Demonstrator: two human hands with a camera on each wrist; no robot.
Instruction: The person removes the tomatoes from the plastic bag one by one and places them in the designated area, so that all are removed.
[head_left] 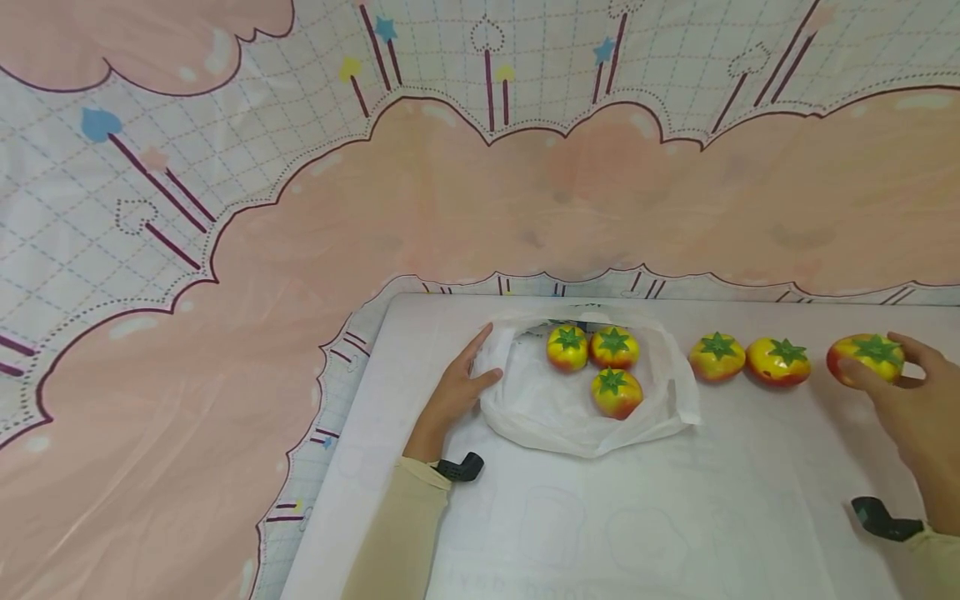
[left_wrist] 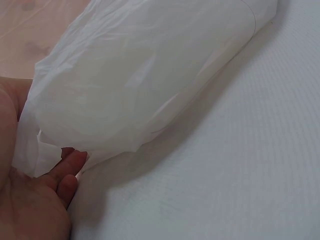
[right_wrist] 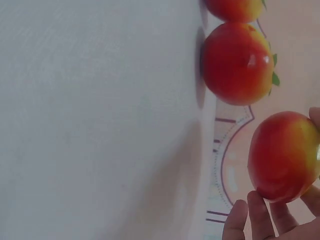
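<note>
In the head view, my right hand (head_left: 911, 400) holds a glossy red-and-yellow toy tomato (head_left: 862, 357) with a green star-shaped top, between thumb and fingers. The right wrist view shows this toy tomato (right_wrist: 282, 156) raised off the table. My left hand (head_left: 453, 396) grips the left side of a white plastic bag (head_left: 540, 429), whose mouth is spread wide. Close up, the fingers (left_wrist: 72, 165) curl at the bag's edge, and folds partly hide them. Three matching tomatoes (head_left: 617, 393) lie inside the bag.
Two more toy tomatoes, one nearer the bag (head_left: 716, 360) and one beside it (head_left: 778, 364), sit on the white table (head_left: 600, 533) between the bag and my right hand. Behind the table hangs a pink and white patterned cloth (head_left: 525, 200).
</note>
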